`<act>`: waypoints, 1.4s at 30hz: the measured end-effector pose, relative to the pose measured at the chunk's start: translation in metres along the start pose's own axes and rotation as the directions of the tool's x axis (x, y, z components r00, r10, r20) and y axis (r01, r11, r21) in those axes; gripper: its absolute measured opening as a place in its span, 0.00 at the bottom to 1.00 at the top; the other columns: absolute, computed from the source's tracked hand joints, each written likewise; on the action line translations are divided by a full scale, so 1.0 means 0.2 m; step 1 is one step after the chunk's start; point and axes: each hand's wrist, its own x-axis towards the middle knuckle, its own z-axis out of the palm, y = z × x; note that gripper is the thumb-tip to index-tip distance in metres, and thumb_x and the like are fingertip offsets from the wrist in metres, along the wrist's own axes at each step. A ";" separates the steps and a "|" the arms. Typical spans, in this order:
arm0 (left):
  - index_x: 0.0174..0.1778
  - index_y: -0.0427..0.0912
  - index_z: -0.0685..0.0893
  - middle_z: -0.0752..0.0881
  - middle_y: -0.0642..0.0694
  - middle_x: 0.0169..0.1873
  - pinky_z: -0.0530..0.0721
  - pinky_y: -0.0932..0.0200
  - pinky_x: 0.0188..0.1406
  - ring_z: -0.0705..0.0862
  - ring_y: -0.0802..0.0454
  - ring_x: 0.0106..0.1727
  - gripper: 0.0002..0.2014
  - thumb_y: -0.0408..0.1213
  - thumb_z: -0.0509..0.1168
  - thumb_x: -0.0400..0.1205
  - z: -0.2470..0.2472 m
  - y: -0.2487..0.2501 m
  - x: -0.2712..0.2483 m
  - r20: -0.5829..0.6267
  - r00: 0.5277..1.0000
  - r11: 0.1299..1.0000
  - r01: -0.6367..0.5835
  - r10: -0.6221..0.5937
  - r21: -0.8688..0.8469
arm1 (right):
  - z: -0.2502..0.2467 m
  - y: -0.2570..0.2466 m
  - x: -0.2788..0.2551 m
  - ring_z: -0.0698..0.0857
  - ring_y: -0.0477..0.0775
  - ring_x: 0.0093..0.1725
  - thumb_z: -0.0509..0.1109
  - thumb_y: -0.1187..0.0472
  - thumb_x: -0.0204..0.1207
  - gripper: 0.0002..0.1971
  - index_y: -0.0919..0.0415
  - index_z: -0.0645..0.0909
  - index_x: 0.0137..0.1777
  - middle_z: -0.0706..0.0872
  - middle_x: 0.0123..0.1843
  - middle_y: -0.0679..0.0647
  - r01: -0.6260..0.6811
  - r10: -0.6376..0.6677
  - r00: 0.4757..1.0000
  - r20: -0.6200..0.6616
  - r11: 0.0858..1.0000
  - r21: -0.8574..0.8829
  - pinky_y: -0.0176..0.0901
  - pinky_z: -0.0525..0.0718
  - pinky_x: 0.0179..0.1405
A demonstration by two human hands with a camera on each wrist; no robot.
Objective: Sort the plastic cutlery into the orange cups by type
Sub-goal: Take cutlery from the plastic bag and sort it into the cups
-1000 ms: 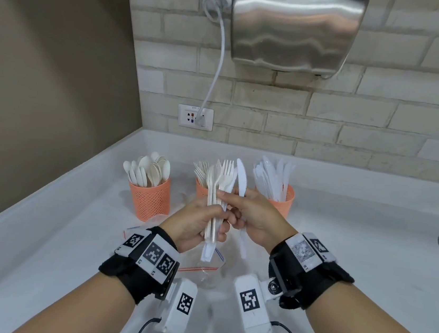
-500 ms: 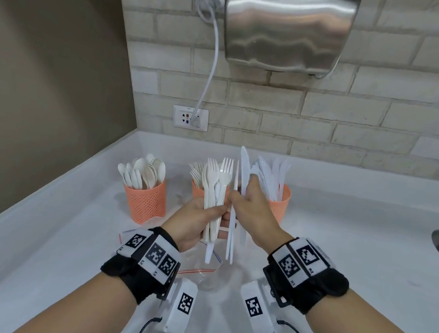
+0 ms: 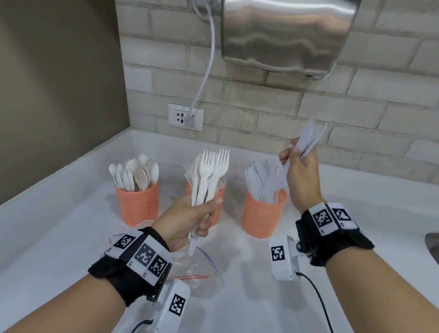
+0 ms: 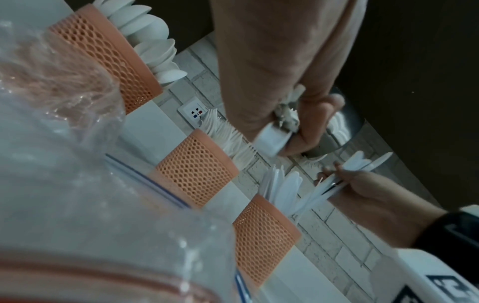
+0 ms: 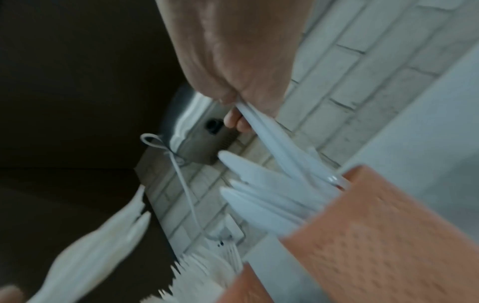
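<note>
At right of centre in the head view, the right hand [image 3: 299,170] is pinching white knives [image 3: 309,138] above the right-hand orange cup [image 3: 262,216], and should be lowering them handle-first, while the left hand [image 3: 187,217] is clasping forks [image 3: 209,170].

Perforated plastic cups [image 3: 262,218], glossy steel dryer [image 3: 282,24]

wall: pale brick [image 3: 385,109] | steel hand dryer [image 3: 282,24] — socket [image 3: 185,117] | white counter [image 3: 249,322]
</note>
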 end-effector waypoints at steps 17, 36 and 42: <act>0.46 0.38 0.74 0.77 0.43 0.29 0.63 0.68 0.14 0.68 0.56 0.14 0.08 0.32 0.50 0.84 0.03 -0.01 0.05 -0.033 0.999 0.999 -0.017 0.016 -0.042 | 0.17 -0.11 -0.19 0.75 0.38 0.30 0.71 0.57 0.76 0.11 0.59 0.77 0.55 0.77 0.32 0.46 0.060 -0.031 0.984 0.173 0.984 -0.167 0.25 0.74 0.33; 0.67 0.35 0.75 0.87 0.47 0.34 0.78 0.66 0.22 0.80 0.57 0.22 0.17 0.37 0.60 0.84 -0.02 -0.04 0.02 0.029 0.996 0.997 -0.079 0.079 -0.018 | -0.05 -0.05 -0.08 0.79 0.58 0.30 0.53 0.59 0.86 0.12 0.63 0.73 0.60 0.78 0.31 0.64 0.298 -0.347 0.937 -0.042 0.854 -0.427 0.48 0.75 0.31; 0.59 0.45 0.79 0.85 0.46 0.34 0.70 0.67 0.17 0.73 0.58 0.18 0.12 0.43 0.55 0.85 -0.07 -0.02 0.01 -0.023 0.996 0.995 -0.083 0.082 -0.049 | -0.02 0.15 -0.11 0.72 0.67 0.60 0.61 0.64 0.81 0.12 0.61 0.87 0.52 0.82 0.54 0.61 0.188 -0.095 0.982 0.165 0.633 -0.751 0.49 0.67 0.52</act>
